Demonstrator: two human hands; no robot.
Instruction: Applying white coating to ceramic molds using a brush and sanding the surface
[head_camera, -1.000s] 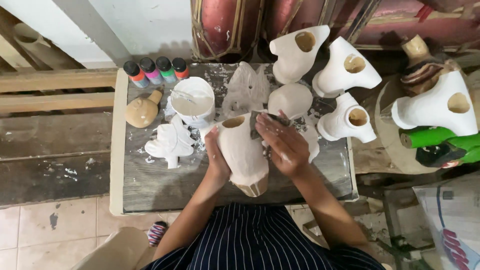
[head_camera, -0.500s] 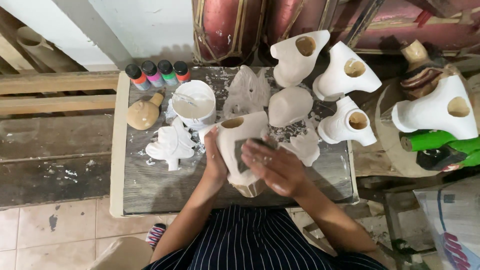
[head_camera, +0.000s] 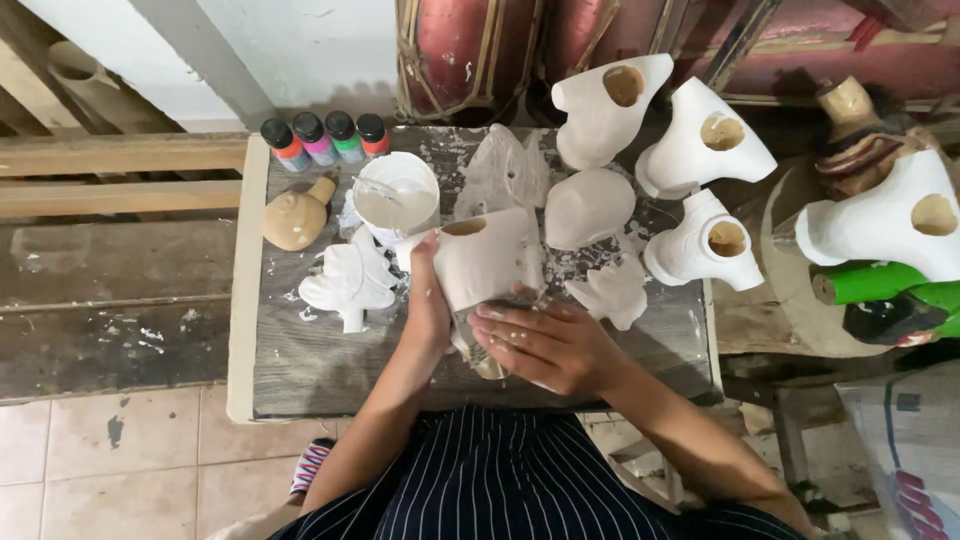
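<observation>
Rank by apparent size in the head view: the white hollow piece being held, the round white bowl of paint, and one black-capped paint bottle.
1. White hollow piece, though held nearer the camera.
2. White bowl.
3. Paint bottle, clearly smallest.
</observation>
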